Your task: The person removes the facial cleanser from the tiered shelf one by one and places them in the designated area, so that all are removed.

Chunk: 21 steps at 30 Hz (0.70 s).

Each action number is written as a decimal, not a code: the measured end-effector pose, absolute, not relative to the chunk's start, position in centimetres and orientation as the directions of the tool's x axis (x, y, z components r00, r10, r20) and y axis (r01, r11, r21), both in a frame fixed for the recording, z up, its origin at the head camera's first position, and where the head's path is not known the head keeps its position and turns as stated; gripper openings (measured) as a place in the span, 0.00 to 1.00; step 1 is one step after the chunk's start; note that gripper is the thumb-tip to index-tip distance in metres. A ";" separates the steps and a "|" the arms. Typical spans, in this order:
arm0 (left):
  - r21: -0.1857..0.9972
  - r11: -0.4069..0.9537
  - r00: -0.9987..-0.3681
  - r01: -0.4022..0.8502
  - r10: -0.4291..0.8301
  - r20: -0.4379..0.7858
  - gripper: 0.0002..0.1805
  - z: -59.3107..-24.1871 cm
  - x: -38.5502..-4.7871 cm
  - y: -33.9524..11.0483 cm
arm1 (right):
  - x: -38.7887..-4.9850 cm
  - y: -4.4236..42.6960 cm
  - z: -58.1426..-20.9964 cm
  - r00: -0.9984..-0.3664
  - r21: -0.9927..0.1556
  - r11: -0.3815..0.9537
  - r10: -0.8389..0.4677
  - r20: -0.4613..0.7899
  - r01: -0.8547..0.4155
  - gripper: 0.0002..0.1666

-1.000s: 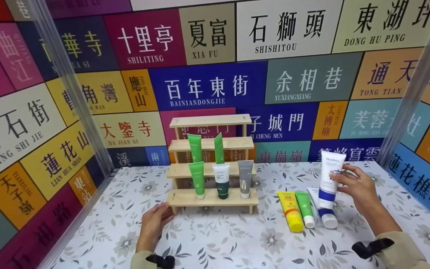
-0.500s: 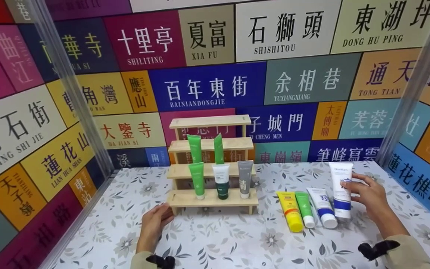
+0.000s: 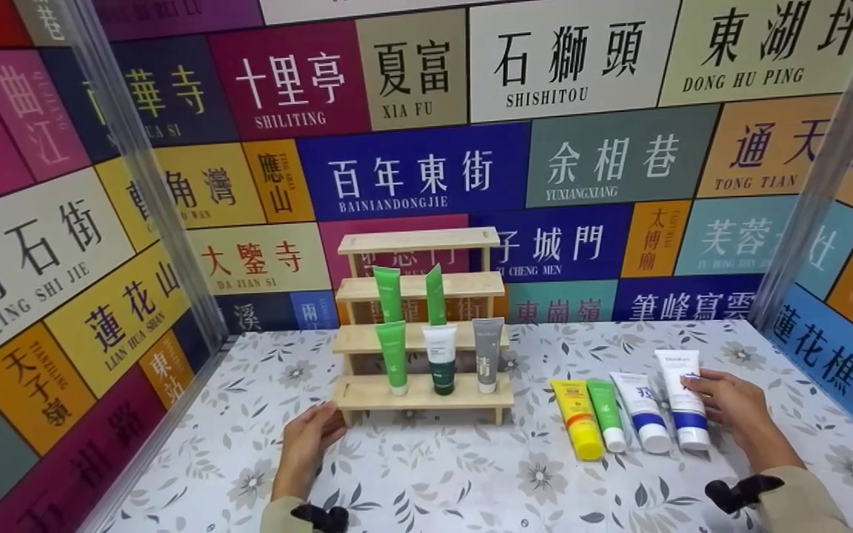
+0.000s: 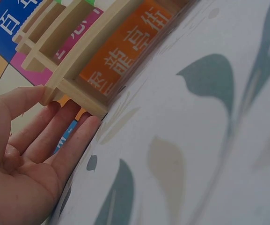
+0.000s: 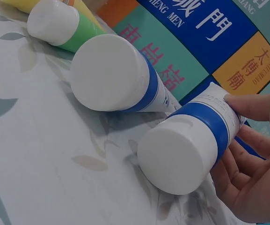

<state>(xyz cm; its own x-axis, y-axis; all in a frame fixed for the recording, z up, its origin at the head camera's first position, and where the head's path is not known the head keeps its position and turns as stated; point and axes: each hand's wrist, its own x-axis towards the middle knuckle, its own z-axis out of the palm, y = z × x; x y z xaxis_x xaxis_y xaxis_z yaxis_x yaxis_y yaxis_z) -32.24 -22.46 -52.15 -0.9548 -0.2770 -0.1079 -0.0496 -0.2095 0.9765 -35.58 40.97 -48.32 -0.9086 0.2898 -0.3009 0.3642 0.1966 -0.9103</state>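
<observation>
White-blue tube point(image 3: 686, 406) in right grip point(image 3: 737, 409) lowered, just beside matching tube point(image 3: 641, 411).

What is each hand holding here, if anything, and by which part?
Right hand: the rightmost white tube, by its white body past the blue band. Left hand: the wooden rack, by its lowest step's left end.

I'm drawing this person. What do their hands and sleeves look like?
The left hand and right hand are bare, with no gloves. The sleeves are beige, and a black piece sticks out by each sleeve's end; I can't tell what it is.
</observation>
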 end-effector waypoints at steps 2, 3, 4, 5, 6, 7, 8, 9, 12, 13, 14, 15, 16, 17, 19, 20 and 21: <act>0.976 -0.212 -0.956 -0.043 -0.276 -0.102 0.24 -52.2 -32.3 -22.5 | -35.8 40.8 -48.5 -0.907 -0.909 0.198 0.294 -0.301 0.366 0.57; 0.976 -0.214 -0.956 -0.040 -0.277 -0.100 0.24 -52.3 -32.3 -22.5 | -35.8 40.6 -48.6 -0.907 -0.907 0.212 0.300 -0.294 0.364 0.56; 0.976 -0.216 -0.956 -0.036 -0.278 -0.097 0.24 -52.3 -32.3 -22.5 | -35.9 40.5 -48.8 -0.909 -0.905 0.229 0.305 -0.284 0.360 0.55; 0.976 -0.213 -0.955 -0.037 -0.281 -0.097 0.25 -52.3 -32.3 -22.5 | -35.9 40.4 -48.9 -0.910 -0.901 0.248 0.314 -0.272 0.355 0.53; 0.977 -0.212 -0.955 -0.032 -0.281 -0.093 0.25 -52.4 -32.3 -22.5 | -36.0 40.2 -49.0 -0.909 -0.897 0.267 0.325 -0.260 0.352 0.52; 0.977 -0.212 -0.956 -0.027 -0.280 -0.087 0.25 -52.5 -32.4 -22.6 | -36.0 40.1 -49.2 -0.908 -0.891 0.287 0.335 -0.250 0.351 0.50; 0.977 -0.213 -0.956 -0.025 -0.279 -0.086 0.26 -52.5 -32.4 -22.6 | -36.0 39.9 -49.3 -0.909 -0.885 0.309 0.342 -0.239 0.349 0.49; 0.977 -0.213 -0.956 -0.026 -0.281 -0.086 0.25 -52.5 -32.4 -22.6 | -36.0 39.8 -49.4 -0.910 -0.878 0.330 0.345 -0.230 0.347 0.47; 0.975 -0.221 -0.959 -0.012 -0.274 -0.074 0.25 -52.5 -32.3 -22.7 | -36.1 39.4 -49.6 -0.915 -0.862 0.375 0.345 -0.210 0.340 0.45; 0.975 -0.223 -0.960 -0.008 -0.271 -0.070 0.26 -52.5 -32.3 -22.7 | -36.1 39.3 -49.6 -0.917 -0.856 0.392 0.342 -0.204 0.337 0.45; 0.974 -0.226 -0.960 -0.008 -0.271 -0.071 0.26 -52.5 -32.3 -22.7 | -36.1 39.2 -49.6 -0.920 -0.851 0.407 0.339 -0.197 0.332 0.45; 0.975 -0.223 -0.961 -0.005 -0.268 -0.067 0.25 -52.5 -32.2 -22.7 | -36.2 39.1 -49.6 -0.921 -0.843 0.424 0.338 -0.191 0.331 0.45; 0.975 -0.224 -0.962 -0.006 -0.266 -0.067 0.25 -52.5 -32.2 -22.7 | -36.2 39.1 -49.7 -0.924 -0.836 0.440 0.334 -0.186 0.327 0.45; 0.975 -0.222 -0.963 -0.005 -0.262 -0.065 0.25 -52.5 -32.2 -22.8 | -36.2 39.0 -49.6 -0.924 -0.830 0.452 0.337 -0.181 0.327 0.45; 0.976 -0.219 -0.963 -0.014 -0.259 -0.072 0.25 -52.5 -32.2 -22.8 | -36.3 38.9 -49.6 -0.919 -0.826 0.451 0.346 -0.189 0.339 0.44; 0.975 -0.220 -0.963 -0.018 -0.260 -0.076 0.25 -52.5 -32.2 -22.8 | -36.3 38.9 -49.6 -0.916 -0.826 0.445 0.353 -0.192 0.345 0.44; 0.975 -0.220 -0.962 -0.019 -0.261 -0.077 0.25 -52.5 -32.2 -22.8 | -36.2 38.9 -49.6 -0.912 -0.827 0.440 0.362 -0.193 0.349 0.43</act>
